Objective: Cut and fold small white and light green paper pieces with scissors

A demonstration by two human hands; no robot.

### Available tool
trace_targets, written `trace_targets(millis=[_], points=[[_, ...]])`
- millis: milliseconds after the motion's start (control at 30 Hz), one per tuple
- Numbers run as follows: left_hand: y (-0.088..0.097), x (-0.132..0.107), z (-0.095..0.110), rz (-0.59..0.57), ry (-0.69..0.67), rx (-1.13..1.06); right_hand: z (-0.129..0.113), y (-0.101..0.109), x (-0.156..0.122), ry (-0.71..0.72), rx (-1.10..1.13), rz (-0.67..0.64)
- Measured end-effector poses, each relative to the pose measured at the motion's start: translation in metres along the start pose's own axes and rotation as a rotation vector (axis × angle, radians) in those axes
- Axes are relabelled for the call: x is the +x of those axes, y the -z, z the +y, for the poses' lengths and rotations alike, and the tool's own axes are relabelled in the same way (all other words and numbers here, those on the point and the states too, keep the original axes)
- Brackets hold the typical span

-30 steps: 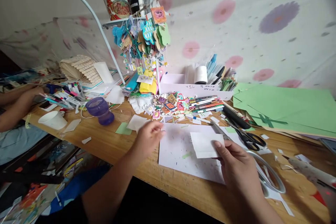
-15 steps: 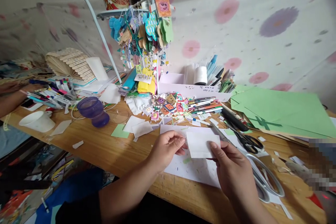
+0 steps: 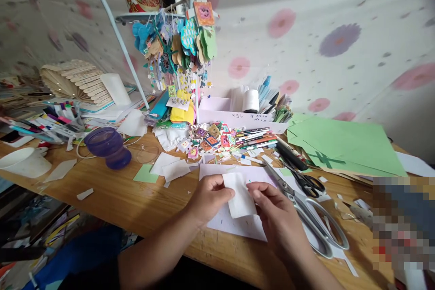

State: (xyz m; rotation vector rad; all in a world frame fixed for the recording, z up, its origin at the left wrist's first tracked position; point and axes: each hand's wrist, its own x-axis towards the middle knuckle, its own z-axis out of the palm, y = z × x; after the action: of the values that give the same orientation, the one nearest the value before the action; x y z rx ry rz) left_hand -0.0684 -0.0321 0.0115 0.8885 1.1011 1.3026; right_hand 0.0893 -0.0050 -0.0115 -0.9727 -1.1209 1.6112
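A small piece of white paper [image 3: 240, 199] is held above a larger white sheet on the table. My left hand [image 3: 214, 197] pinches its left edge, the thumb lying over the front. At the paper's right edge are the closed fingertips of my right hand [image 3: 275, 210]; how firmly they grip is hard to see. Beneath both hands lies the white sheet [image 3: 222, 222], speckled with tiny scraps. Large silver-handled scissors [image 3: 306, 208] rest just right of my right hand, with black-handled scissors [image 3: 311, 183] behind them.
Small colourful cards [image 3: 212, 138] and pens [image 3: 256, 138] lie behind the sheet. Green paper [image 3: 343, 140] is at the right. A purple cup [image 3: 115, 154] and white cup [image 3: 25, 163] stand left. Paper ornaments [image 3: 176, 45] hang from a rack.
The small paper has turned and tilted. My left hand, earlier beside it, now grips its left edge; my right hand has shifted to its right edge. The view has swung slightly right.
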Motion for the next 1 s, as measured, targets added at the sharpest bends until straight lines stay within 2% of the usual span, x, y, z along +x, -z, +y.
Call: trace_targets(millis=[167, 233, 333, 400, 467, 500, 567, 700, 833, 933, 1000], points=[[-0.012, 0.000, -0.008, 0.007, 0.010, -0.210, 0.004, -0.008, -0.002, 0.162, -0.172, 0.050], [-0.017, 0.001, -0.012, 0.043, 0.044, -0.250, 0.001, 0.000, -0.006, 0.234, -0.328, 0.027], [-0.014, 0.002, -0.011, 0.078, 0.067, -0.276, -0.007, 0.037, -0.011, 0.409, -0.786, 0.054], [-0.007, 0.004, -0.005, 0.071, 0.065, -0.275, -0.009, 0.073, -0.013, 0.501, -1.199, 0.208], [-0.001, 0.005, 0.001, 0.061, 0.079, -0.260, -0.007, 0.105, -0.014, 0.448, -1.499, 0.258], [0.001, 0.006, 0.003, 0.054, 0.088, -0.252, -0.006, 0.117, -0.013, 0.419, -1.598, 0.234], [0.003, 0.007, 0.007, 0.027, 0.100, -0.234, -0.004, 0.126, -0.012, 0.376, -1.727, 0.206], [0.002, 0.005, 0.011, 0.004, 0.141, -0.185, -0.011, 0.110, -0.008, 0.253, -1.762, 0.243], [0.004, 0.004, 0.010, 0.108, 0.179, -0.056, -0.024, 0.096, -0.003, 0.167, -1.539, 0.274], [0.003, 0.006, 0.010, 0.085, 0.198, -0.025, -0.027, 0.097, -0.003, 0.161, -1.474, 0.381], [0.000, 0.006, 0.011, 0.048, 0.238, -0.023, -0.028, 0.095, -0.005, 0.179, -1.335, 0.403]])
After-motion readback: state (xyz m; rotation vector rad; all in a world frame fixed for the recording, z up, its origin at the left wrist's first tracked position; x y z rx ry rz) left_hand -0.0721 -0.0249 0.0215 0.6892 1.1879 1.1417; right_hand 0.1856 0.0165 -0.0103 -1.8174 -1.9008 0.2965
